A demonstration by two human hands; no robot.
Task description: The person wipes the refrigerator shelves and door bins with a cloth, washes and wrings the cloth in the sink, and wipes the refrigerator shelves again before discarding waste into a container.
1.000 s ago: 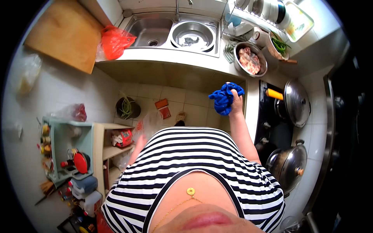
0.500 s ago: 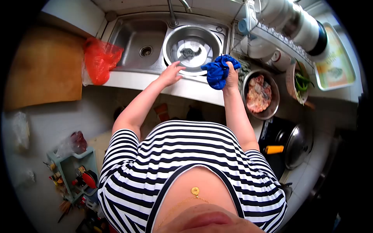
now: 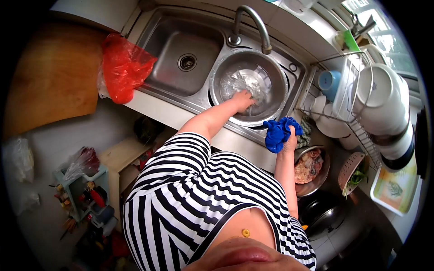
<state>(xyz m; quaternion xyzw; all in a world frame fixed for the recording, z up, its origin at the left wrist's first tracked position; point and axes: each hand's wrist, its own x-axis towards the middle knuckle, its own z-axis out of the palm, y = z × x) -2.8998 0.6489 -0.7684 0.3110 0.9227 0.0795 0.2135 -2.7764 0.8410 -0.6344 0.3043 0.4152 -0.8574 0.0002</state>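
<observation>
My left hand [image 3: 244,100] reaches into a round metal basin [image 3: 281,100] set in the right sink bowl. Stirred, glinting water surrounds its fingertips, so whether they grip anything is hidden. Just right of the basin, my right hand [image 3: 290,139] is closed around a crumpled blue cloth [image 3: 276,134], held above the counter edge. Over the basin's back edge arches the faucet [image 3: 253,16]. Below the right hand stands a metal bowl [image 3: 326,174] containing raw meat [image 3: 309,167].
On the left is the other sink bowl [image 3: 174,81], with a red plastic bag [image 3: 121,67] beside it. A dish rack [image 3: 361,122] with crockery occupies the right, near a pink basket [image 3: 350,169] of green vegetables and a tray [image 3: 393,187]. A patterned cloth [image 3: 305,133] lies beside the sink.
My left hand has moved from the sink's front edge into the basin, and the water is now disturbed. The dark clump seen there earlier no longer shows. My right hand keeps the blue cloth. The view has turned.
</observation>
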